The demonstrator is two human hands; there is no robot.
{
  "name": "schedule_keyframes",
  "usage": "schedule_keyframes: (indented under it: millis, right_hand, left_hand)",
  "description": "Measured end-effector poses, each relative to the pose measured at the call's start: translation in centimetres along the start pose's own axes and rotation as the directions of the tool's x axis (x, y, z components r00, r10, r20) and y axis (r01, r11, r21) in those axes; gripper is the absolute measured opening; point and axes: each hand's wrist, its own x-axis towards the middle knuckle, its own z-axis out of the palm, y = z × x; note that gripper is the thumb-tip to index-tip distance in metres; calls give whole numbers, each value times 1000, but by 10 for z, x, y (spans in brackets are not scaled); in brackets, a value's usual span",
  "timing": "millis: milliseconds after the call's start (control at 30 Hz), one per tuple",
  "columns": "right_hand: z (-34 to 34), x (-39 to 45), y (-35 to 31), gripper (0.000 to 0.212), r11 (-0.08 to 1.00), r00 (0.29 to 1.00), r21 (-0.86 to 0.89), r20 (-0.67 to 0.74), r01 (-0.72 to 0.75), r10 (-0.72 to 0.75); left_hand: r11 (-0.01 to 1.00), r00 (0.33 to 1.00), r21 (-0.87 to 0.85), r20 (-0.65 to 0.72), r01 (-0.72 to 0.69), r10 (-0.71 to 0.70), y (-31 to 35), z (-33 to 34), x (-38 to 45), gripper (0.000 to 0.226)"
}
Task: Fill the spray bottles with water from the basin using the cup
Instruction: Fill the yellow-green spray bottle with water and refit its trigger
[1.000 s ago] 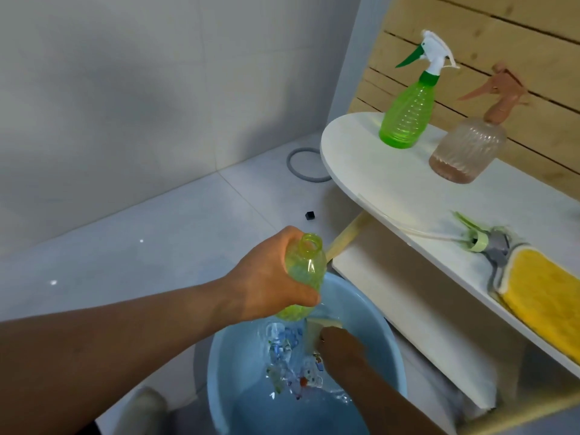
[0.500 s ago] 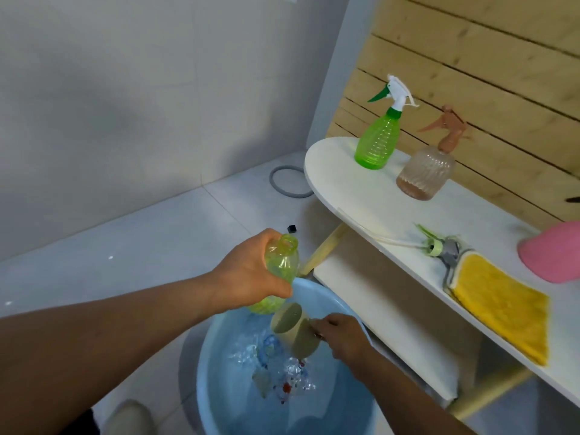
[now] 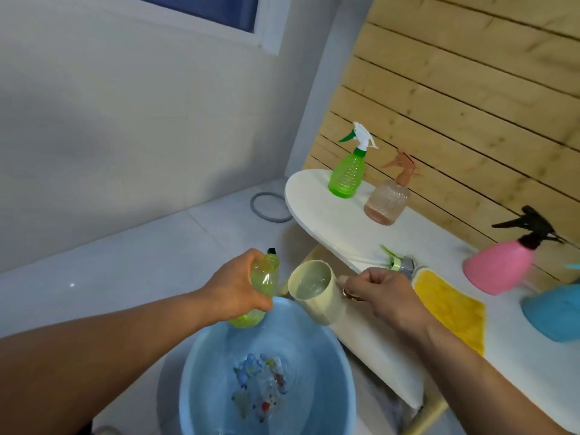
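Note:
My left hand [image 3: 233, 288] grips an open yellow-green bottle [image 3: 265, 279] with no spray head, held above the far rim of the blue basin [image 3: 339, 381]. Water and a coloured pattern show inside the basin. My right hand [image 3: 381, 291] holds a cream cup [image 3: 317, 291] by its handle, tilted, with water in it. The cup's rim is just right of the bottle's mouth, a small gap between them. On the white shelf [image 3: 320, 215] stand a green spray bottle [image 3: 348, 175], a clear peach one [image 3: 389, 199], a pink one [image 3: 502, 268] and a blue one [image 3: 555, 312].
A loose green spray head [image 3: 397, 262] and a yellow cloth [image 3: 448, 306] lie on the shelf near my right hand. A wooden slat wall backs the shelf. A grey ring [image 3: 270, 207] and a small black piece [image 3: 271, 250] lie on the tiled floor.
My right hand lifted the cup out of the basin's water and brought it up beside the bottle's mouth. My view rose, bringing the pink and blue bottles into sight.

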Motion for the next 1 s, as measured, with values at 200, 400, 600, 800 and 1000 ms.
schedule_keyframes:
  millis: [200, 400, 600, 800, 1000]
  right_hand:
    - [-9, -7, -28, 34, 996, 994, 3, -64, 90, -89]
    - [-10, -12, -45, 35, 982, 976, -66, -117, 175, -182]
    - [-8, -18, -53, 34, 952, 951, -198, -158, 232, -265]
    - [-6, -25, -61, 33, 896, 928, -364, -172, 253, -331]
    - [-3, -30, -66, 31, 860, 910, -440, -188, 258, -369]
  left_hand:
    - [999, 998, 25, 55, -24, 23, -1, 8, 2, 70]
    - [997, 996, 56, 76, -48, 44, 1, 13, 6, 69]
    - [996, 992, 47, 103, -72, 67, 4, 17, 6, 70]
    - [994, 988, 51, 120, -101, 94, 5, 19, 5, 70]
    - [992, 987, 57, 119, -112, 104, 5, 19, 6, 71]
